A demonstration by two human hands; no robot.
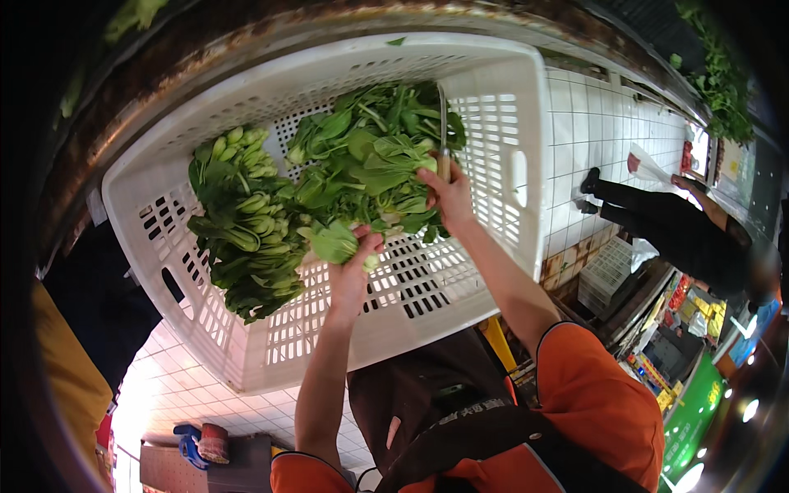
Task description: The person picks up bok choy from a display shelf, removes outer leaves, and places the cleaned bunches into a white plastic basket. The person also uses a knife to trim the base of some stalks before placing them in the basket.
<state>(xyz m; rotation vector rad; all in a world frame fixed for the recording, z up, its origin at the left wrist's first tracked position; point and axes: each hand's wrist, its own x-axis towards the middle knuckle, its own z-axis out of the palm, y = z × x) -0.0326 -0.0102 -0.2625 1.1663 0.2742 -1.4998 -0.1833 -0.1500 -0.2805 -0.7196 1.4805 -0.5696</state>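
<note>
A large white perforated plastic crate [394, 345] lies in front of me with leafy greens in it. My left hand [357, 265] holds a small head of bok choy [333, 242] over the lower middle of the crate. In my right hand [449, 191] are a knife [444, 132], its thin blade pointing away from me, and another head of bok choy [394, 161] with broad leaves. Bok choy heads [262, 228] are stacked in rows on the crate's left side, white-green stems showing. Loose greens [382, 111] fill the crate's far right part.
A rusty metal edge [246, 43] runs behind the crate. At right a person in black [672, 228] stands on the tiled floor, near another white crate [607, 274]. A yellow-clad person or cloth [68, 363] is at far left. A blue tape dispenser [191, 445] sits lower left.
</note>
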